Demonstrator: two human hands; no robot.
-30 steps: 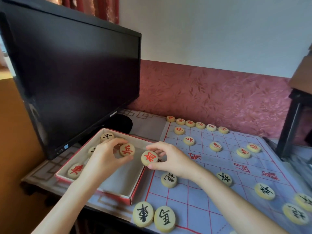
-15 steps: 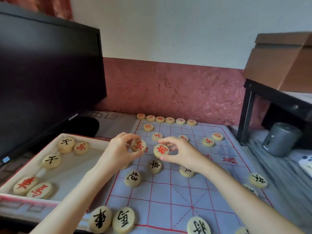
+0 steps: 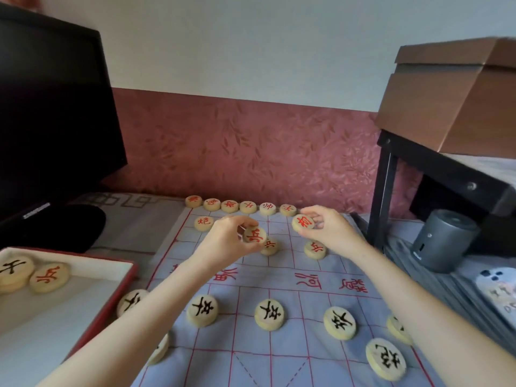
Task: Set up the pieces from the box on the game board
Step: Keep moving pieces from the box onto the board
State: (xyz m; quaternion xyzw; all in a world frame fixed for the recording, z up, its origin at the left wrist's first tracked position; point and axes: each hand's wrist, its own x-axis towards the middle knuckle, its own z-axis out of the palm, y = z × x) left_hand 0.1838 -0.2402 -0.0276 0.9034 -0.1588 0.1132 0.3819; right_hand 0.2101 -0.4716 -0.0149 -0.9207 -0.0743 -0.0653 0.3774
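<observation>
Red-lettered disc (image 3: 254, 235) pinched by rim in left hand (image 3: 223, 244); second red disc (image 3: 303, 222) pinched likewise in right hand (image 3: 332, 233). Both held over far half of game board (image 3: 307, 344), near back row of red pieces (image 3: 237, 206). Discs judged light, rigid, smooth-faced, best gripped at edge. Box (image 3: 131, 277) lies at left, pieces seen inside.
</observation>
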